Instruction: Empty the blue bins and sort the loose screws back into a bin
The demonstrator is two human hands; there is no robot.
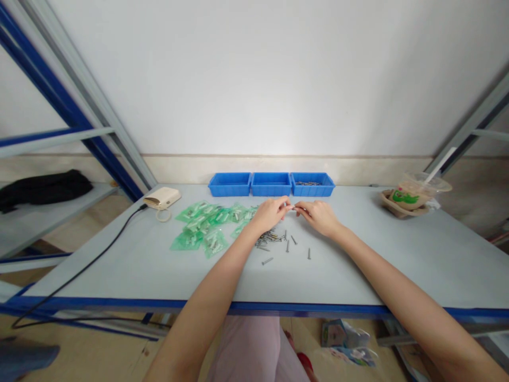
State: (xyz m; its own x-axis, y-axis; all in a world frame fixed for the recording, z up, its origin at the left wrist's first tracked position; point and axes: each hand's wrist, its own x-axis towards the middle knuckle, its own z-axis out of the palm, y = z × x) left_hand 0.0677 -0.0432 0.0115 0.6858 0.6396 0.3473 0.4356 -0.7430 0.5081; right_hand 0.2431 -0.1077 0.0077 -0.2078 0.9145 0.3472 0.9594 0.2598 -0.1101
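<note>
My left hand (273,213) and my right hand (320,216) meet fingertip to fingertip above the table, just in front of the blue bins. Both are closed in a pinch around something small and thin; the fingers hide most of it, so I cannot make out its kind. A pile of grey screws (271,237) lies below my left hand, partly covered by that wrist. Several loose screws (309,253) are scattered nearer the front edge. To the left, green-tinted plastic bags (202,223) with small white and metal pieces inside are heaped, some reaching behind my left forearm.
Three blue bins stand in a row against the wall; the right bin (313,192) has screws in it. A cream-coloured device (162,197) with a black cable (89,260) sits at the left. A drink cup (411,191) with a straw stands in a brown holder at the right.
</note>
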